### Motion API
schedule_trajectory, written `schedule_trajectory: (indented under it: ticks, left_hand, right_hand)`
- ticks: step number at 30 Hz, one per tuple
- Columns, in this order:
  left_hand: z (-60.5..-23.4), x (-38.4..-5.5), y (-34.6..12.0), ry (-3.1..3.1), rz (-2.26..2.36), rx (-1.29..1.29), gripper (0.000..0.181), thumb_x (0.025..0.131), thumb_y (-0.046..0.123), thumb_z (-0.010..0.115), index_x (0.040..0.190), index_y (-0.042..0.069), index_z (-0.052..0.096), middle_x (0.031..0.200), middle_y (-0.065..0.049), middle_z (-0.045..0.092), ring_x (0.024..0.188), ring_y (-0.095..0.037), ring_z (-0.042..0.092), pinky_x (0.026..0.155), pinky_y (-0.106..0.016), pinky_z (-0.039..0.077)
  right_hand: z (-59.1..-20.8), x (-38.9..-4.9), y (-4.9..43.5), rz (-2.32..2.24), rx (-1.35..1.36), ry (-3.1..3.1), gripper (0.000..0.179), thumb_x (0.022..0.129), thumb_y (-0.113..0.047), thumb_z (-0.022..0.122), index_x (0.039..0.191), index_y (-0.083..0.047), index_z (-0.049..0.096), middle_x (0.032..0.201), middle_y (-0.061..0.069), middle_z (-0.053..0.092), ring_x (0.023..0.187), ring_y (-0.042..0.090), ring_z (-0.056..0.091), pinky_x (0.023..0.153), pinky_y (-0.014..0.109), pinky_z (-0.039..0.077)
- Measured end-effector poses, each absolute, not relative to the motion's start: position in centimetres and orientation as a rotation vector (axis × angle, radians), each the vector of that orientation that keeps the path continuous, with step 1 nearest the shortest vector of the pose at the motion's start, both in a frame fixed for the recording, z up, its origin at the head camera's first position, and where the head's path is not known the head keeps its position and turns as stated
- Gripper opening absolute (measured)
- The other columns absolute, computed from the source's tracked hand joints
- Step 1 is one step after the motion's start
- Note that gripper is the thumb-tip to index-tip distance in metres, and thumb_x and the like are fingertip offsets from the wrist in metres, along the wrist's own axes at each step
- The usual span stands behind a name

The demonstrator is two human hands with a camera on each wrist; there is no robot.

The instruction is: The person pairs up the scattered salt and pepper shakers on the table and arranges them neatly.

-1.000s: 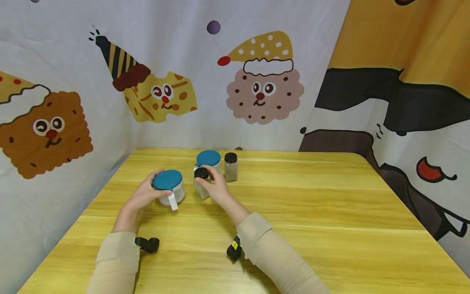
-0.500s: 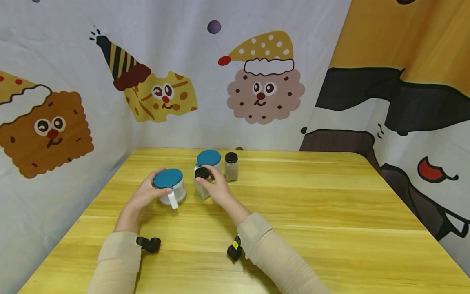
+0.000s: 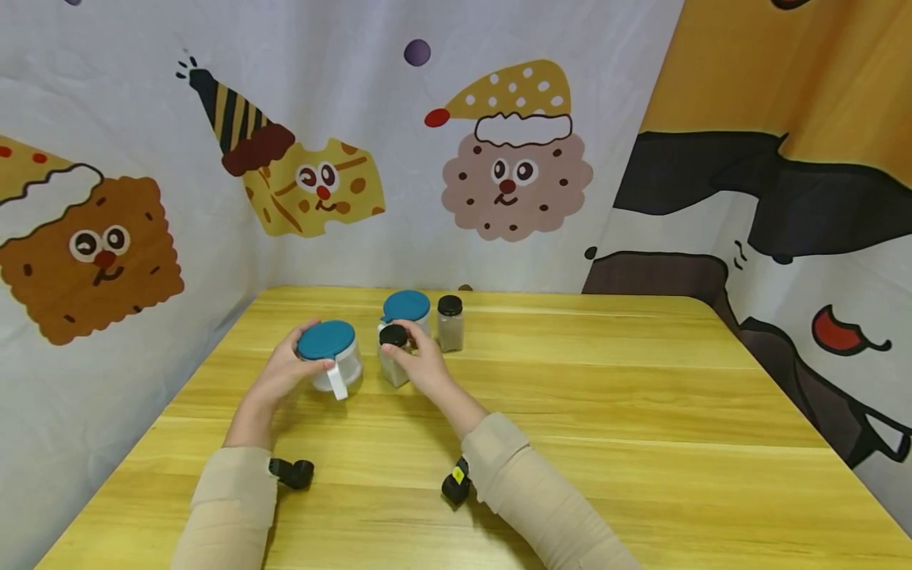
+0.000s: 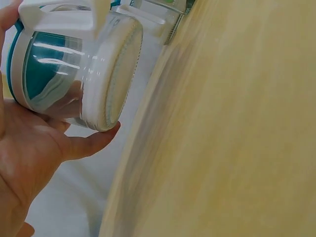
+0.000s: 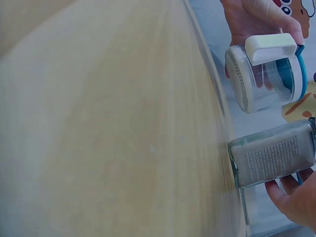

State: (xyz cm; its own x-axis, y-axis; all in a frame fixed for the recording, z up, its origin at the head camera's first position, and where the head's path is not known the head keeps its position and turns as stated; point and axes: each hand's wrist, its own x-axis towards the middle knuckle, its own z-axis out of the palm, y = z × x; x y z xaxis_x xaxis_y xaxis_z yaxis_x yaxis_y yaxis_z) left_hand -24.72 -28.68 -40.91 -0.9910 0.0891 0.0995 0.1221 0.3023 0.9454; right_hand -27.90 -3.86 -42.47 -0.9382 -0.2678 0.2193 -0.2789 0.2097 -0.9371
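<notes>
My left hand [image 3: 281, 370] grips a clear jar [image 4: 59, 74] with a blue lid [image 3: 326, 340] and a white handle [image 5: 270, 48]. In the left wrist view the jar hangs above the tabletop, and pale contents line its bottom. My right hand [image 3: 429, 369] holds a square glass seasoning bottle [image 5: 271, 154] by its upper part, near the black cap [image 3: 393, 336]. Greyish powder and printed text show on the bottle, which leans slightly, its base close to the table. The jar and bottle stand side by side, apart.
Behind my right hand is a second blue-lidded jar [image 3: 407, 305], partly hidden. Beside it stands another black-capped bottle [image 3: 450, 324]. Wooden tabletop [image 3: 606, 427] spreads to the right and front. A cartoon-printed curtain [image 3: 420, 198] hangs behind the table.
The jar in my left hand has risen a little from the table, its lid now higher in the head view. My right hand and its bottle have stayed nearly still.
</notes>
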Motion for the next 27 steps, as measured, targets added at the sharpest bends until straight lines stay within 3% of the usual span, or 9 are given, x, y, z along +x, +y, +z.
schedule_trajectory:
  ticks: [7, 19, 27]
  left_hand:
    - [-40.6, -24.6, -28.3, -2.428, -1.902, -0.183, 0.091, 0.082, 0.006, 0.072, 0.152, 0.002, 0.015, 0.148, -0.032, 0.021, 0.131, -0.048, 0.026, 0.105, -0.060, 0.023]
    - [-40.2, -24.6, -28.2, -2.445, -1.855, -0.135, 0.094, 0.081, 0.009, 0.075, 0.152, 0.003, 0.015, 0.149, -0.031, 0.021, 0.132, -0.047, 0.025, 0.105, -0.060, 0.023]
    - [-39.8, -24.8, -27.7, -2.424, -1.856, -0.145, 0.095, 0.079, 0.002, 0.075, 0.152, 0.001, 0.015, 0.148, -0.032, 0.022, 0.132, -0.046, 0.026, 0.106, -0.059, 0.023]
  right_hand:
    - [-42.6, -27.8, -3.8, 1.905, 0.556, -2.425, 0.045, 0.091, -0.028, 0.066, 0.134, -0.018, 0.054, 0.121, 0.005, 0.057, 0.106, 0.022, 0.052, 0.082, 0.034, 0.048]
    - [-42.5, -27.6, -3.5, 1.920, 0.581, -2.416, 0.046, 0.091, -0.028, 0.067, 0.134, -0.018, 0.054, 0.123, 0.004, 0.057, 0.110, 0.022, 0.051, 0.087, 0.035, 0.047]
    - [-38.4, -24.4, -2.5, 1.949, 0.655, -2.420, 0.045, 0.094, -0.012, 0.062, 0.136, -0.001, 0.050, 0.127, 0.018, 0.055, 0.117, 0.032, 0.049, 0.094, 0.045, 0.043]
